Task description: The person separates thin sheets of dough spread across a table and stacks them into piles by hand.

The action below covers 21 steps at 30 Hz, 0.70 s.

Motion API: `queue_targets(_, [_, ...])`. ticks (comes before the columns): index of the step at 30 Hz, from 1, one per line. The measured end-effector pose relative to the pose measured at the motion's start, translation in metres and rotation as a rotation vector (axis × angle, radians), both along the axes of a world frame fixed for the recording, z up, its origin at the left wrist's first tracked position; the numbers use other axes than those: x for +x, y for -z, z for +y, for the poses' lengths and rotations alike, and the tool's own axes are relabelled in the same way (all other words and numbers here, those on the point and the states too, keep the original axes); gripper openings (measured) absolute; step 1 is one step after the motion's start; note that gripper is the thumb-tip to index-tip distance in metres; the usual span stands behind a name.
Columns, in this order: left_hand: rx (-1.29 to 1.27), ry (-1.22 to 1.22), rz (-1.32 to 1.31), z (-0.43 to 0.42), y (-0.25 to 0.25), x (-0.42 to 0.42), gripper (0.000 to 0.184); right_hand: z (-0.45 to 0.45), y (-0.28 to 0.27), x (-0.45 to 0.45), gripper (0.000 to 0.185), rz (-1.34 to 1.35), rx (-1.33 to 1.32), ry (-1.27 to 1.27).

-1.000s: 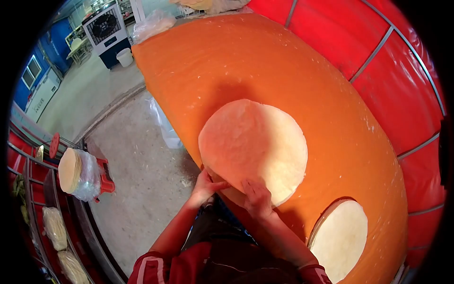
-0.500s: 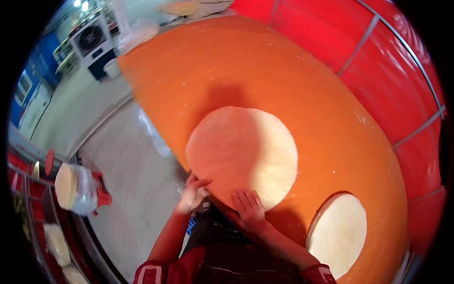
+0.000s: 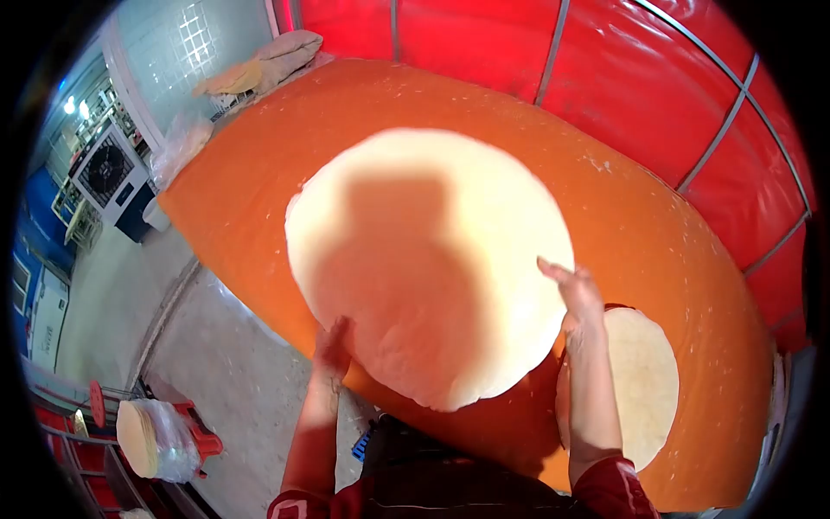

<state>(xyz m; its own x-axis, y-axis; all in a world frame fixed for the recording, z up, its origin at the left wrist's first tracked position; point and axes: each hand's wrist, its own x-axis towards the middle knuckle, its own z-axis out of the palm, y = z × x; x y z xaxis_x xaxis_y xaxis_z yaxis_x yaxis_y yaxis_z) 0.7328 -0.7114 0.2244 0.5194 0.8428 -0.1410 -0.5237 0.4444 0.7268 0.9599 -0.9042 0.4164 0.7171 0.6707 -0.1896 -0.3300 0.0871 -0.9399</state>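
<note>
A large, pale, round dough sheet (image 3: 510,233) is raised over the orange table, and my shadow falls across its middle. My left hand (image 3: 331,348) grips its near left edge, thumb on top and fingers hidden underneath. At the right edge, my right hand (image 3: 579,290) is closed on the sheet in the same way, with the thumb over the upper face. Just right of my right forearm lies a stack of smaller-looking pale rounds (image 3: 647,389), partly covered by that arm.
The orange table (image 3: 692,303) runs away from me to a red sheeting wall (image 3: 484,48) with metal bars. Folded cloth (image 3: 281,62) lies at its far left corner. On the floor at left, a plastic-wrapped stack of rounds (image 3: 156,441) rests on a red stool (image 3: 203,437). An air cooler (image 3: 112,177) stands farther back.
The dough sheet has come up off the table toward me. My right hand went from lying flat on its near edge to holding its right edge. The view has turned rightward.
</note>
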Motion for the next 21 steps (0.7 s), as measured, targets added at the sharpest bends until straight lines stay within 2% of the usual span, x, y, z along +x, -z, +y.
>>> queue_targets(2, [-0.046, 0.022, -0.045, -0.001, -0.018, 0.008, 0.038, -0.017, 0.056, 0.010, 0.034, 0.233, -0.104, 0.185])
queue_targets(4, [0.047, 0.091, 0.109, -0.001, -0.025, 0.014, 0.027, -0.037, 0.164, 0.030, 0.040, 0.309, -0.093, 0.241])
queue_targets(5, [0.048, 0.098, 0.119, 0.005, -0.002, 0.015, 0.027, -0.041, 0.209, 0.027, 0.038, 0.246, -0.143, 0.356])
queue_targets(7, [0.509, 0.140, 0.775, 0.022, 0.059, 0.016, 0.024, -0.048, 0.224, 0.016, 0.035, 0.124, -0.089, 0.478])
queue_targets(8, [0.554, 0.029, 0.930, 0.019, 0.058, 0.022, 0.017, -0.047, 0.222, 0.012, 0.035, 0.131, -0.087, 0.483])
queue_targets(9, [0.564, 0.044, 0.937, 0.015, 0.051, 0.024, 0.017, -0.046, 0.214, 0.006, 0.033, 0.089, -0.016, 0.463])
queue_targets(11, [0.521, -0.018, 0.739, 0.010, 0.032, 0.028, 0.014, -0.038, 0.207, -0.002, 0.030, 0.028, 0.060, 0.453])
queue_targets(13, [0.563, -0.001, 0.758, 0.014, 0.044, 0.024, 0.014, -0.027, 0.213, -0.011, 0.025, -0.304, 0.034, 0.599])
queue_targets(14, [0.596, 0.011, 0.796, 0.017, 0.052, 0.020, 0.015, -0.026, 0.221, -0.009, 0.020, -0.406, -0.207, 0.669])
queue_targets(15, [0.591, 0.019, 0.795, 0.021, 0.053, 0.019, 0.015, -0.023, 0.221, -0.007, 0.020, -0.408, -0.215, 0.672])
queue_targets(17, [0.565, 0.017, 0.902, 0.026, 0.058, 0.018, 0.013, -0.019, 0.223, -0.003, 0.017, -0.341, -0.452, 0.644])
queue_targets(20, [0.625, 0.084, 1.036, 0.035, 0.034, 0.023, 0.012, -0.024, 0.261, 0.014, 0.017, -0.295, -0.361, 0.658])
queue_targets(21, [0.617, 0.087, 1.036, 0.041, 0.031, 0.023, 0.012, -0.029, 0.249, 0.009, 0.017, -0.298, -0.368, 0.657])
